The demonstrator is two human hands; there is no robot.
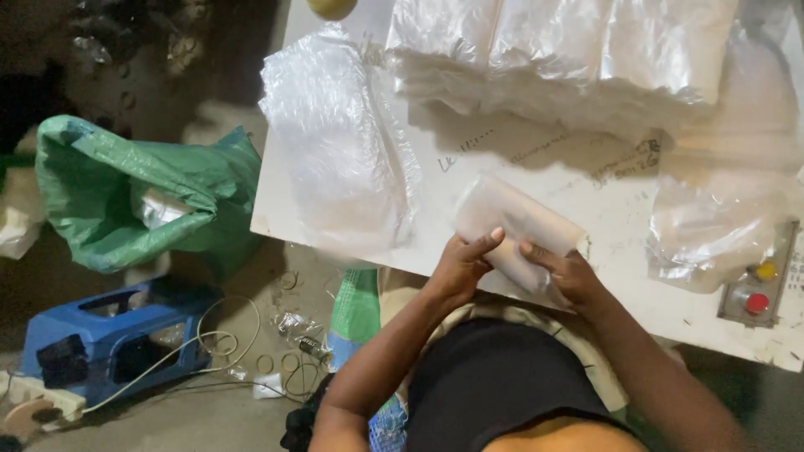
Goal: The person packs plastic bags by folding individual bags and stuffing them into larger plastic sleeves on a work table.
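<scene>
Left hand (459, 266) and right hand (568, 272) clasped around rolled bundle of translucent white plastic bags (515, 228), at near edge of white flat tabletop (536, 167). Beyond, crinkled clear plastic bag pile (335, 142); farthest, stacked folded clear bags (561, 50).

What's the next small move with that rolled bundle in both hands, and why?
Probably set it down on the bare white table just ahead. The left hand and right hand both grip the near end of the rolled plastic bundle, which tilts up over the table's near edge, largely unsupported. Stacked plastic bags lie further back.
</scene>
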